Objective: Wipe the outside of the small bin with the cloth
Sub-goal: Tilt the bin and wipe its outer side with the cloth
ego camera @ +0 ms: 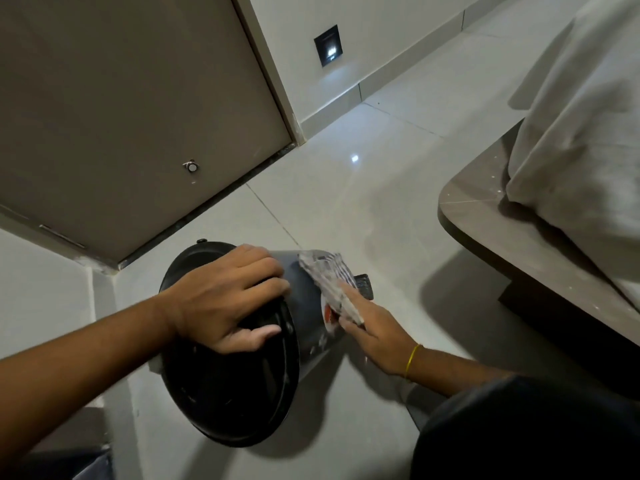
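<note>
The small dark bin lies tilted on the floor, its black lid turned toward me. My left hand grips the top edge of the lid and holds the bin steady. My right hand presses a crumpled grey-white cloth flat against the bin's side wall, fingers stretched over it. A black foot pedal sticks out near the bin's base, just beyond the cloth. A red and white sticker shows on the wall below the cloth.
A brown door stands behind the bin at the left. A bed platform's rounded corner with a hanging grey sheet is at the right. My dark-clothed knee is at bottom right. Glossy tiled floor stretches beyond.
</note>
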